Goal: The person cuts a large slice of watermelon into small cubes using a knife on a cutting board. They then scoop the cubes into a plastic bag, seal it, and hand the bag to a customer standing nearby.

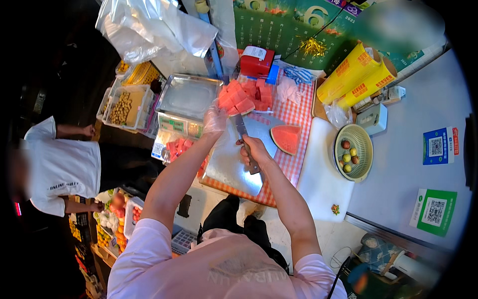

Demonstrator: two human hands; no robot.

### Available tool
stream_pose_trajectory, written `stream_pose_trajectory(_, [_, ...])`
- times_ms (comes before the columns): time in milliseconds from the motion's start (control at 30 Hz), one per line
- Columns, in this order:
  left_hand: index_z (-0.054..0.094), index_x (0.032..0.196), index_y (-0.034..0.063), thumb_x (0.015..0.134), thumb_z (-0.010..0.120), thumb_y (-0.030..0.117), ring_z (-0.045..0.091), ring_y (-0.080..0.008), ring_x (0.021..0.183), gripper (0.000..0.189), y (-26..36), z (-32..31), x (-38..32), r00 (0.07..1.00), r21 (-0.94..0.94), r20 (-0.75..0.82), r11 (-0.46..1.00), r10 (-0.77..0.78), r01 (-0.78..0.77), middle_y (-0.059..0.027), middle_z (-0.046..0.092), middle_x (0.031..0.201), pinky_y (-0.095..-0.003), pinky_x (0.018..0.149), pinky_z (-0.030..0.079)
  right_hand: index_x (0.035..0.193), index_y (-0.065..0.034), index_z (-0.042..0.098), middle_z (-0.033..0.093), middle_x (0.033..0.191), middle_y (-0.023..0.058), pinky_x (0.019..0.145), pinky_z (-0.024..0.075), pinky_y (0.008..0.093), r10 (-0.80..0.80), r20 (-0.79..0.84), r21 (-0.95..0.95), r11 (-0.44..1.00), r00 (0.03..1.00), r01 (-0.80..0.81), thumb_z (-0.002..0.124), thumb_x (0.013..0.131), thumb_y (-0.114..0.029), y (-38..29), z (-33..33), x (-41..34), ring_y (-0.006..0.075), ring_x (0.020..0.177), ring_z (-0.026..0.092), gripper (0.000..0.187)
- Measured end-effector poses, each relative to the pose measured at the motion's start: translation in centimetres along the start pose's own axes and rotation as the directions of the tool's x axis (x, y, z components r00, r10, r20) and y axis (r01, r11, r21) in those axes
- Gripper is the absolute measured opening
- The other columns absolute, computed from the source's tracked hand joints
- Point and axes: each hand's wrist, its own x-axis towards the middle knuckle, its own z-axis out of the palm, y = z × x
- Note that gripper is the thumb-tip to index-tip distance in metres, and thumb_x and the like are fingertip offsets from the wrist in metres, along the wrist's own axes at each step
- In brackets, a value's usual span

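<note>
My left hand [215, 120], in a clear plastic glove, holds a rind-backed piece of cut watermelon [236, 100] from its left side. My right hand [254, 150] is bare and grips the handle of a kitchen knife [240, 126]; the blade's far end reaches the underside of that piece. Below lies a metal cutting surface [231, 164] on a red checked cloth [307, 112]. Watermelon chunks [263, 95] fill a clear container just beyond the held piece. An uncut watermelon wedge [286, 139] rests to the right. More chunks [179, 147] lie at the left in packaging.
A weighing scale with a metal tray [191, 95] stands at the back left. At the right are a white board [325, 164], a colander of passion fruit [353, 149] and yellow film rolls [349, 74]. Another person [65, 164] stands at the far left beside fruit displays.
</note>
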Motion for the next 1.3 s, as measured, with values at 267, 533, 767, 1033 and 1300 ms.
stream_pose_trajectory(267, [0.063,0.122,-0.0016,0.092,0.058,0.018,0.07,-0.032,0.095,0.037,2.7,-3.8,4.3,0.996,0.269,-0.01,0.959,-0.091,0.091,-0.0232,0.072,0.1,-0.0416,0.084,0.052,0.106,-0.0093,0.058,0.038,0.058,-0.0065,0.038,0.0286,0.0239,0.112,0.219,0.374,0.908,0.969,-0.19,0.045,0.106,-0.045,-0.8,2.8,4.0,0.0063,0.042,0.034,0.038])
stream_pose_trajectory(533, [0.069,0.09,-0.0059,0.089,0.06,0.022,0.066,-0.0219,0.066,0.029,-3.4,-8.7,6.5,0.893,0.14,-0.015,0.884,-0.449,0.447,-0.0166,0.068,0.075,-0.0377,0.057,0.049,0.111,-0.0063,0.058,0.043,0.06,-0.0019,0.043,0.0344,0.0284,0.069,0.161,0.173,0.98,0.985,-0.097,0.04,0.107,-0.045,-1.0,8.8,3.1,0.0113,0.044,0.04,0.043])
stream_pose_trajectory(767, [0.067,0.103,0.0014,0.095,0.06,0.018,0.055,-0.0141,0.058,0.02,-0.4,-9.7,0.0,0.894,-0.519,0.097,0.744,-0.437,0.42,-0.0056,0.065,0.08,-0.0314,0.055,0.047,0.111,0.0008,0.059,0.045,0.058,-0.0001,0.038,0.0309,0.0266,0.191,0.19,-0.082,0.981,0.963,-0.178,0.041,0.108,-0.043,-1.9,2.5,-6.7,0.0105,0.041,0.039,0.047])
stream_pose_trajectory(1033, [0.064,0.098,0.0035,0.098,0.059,0.018,0.055,-0.0134,0.056,0.015,-8.9,-12.8,-27.0,0.842,-0.574,-0.068,0.711,-0.535,0.406,-0.0034,0.061,0.073,-0.0293,0.053,0.044,0.112,-0.0053,0.061,0.048,0.058,-0.0019,0.036,0.0362,0.0266,0.182,0.104,-0.039,0.983,0.978,-0.179,0.048,0.105,-0.047,-3.4,-4.9,-12.0,0.0107,0.038,0.043,0.044])
stream_pose_trajectory(1300, [0.069,0.101,0.0002,0.091,0.063,0.024,0.06,-0.0152,0.064,0.027,-12.4,-5.1,-71.8,0.236,-0.397,-0.407,0.404,-0.882,0.824,-0.0087,0.068,0.077,-0.0326,0.061,0.049,0.122,-0.0068,0.06,0.042,0.06,-0.0022,0.034,0.037,0.0259,0.191,0.318,-0.028,0.981,0.929,-0.192,0.038,0.109,-0.042,-0.5,-14.3,-12.8,0.0088,0.039,0.039,0.043])
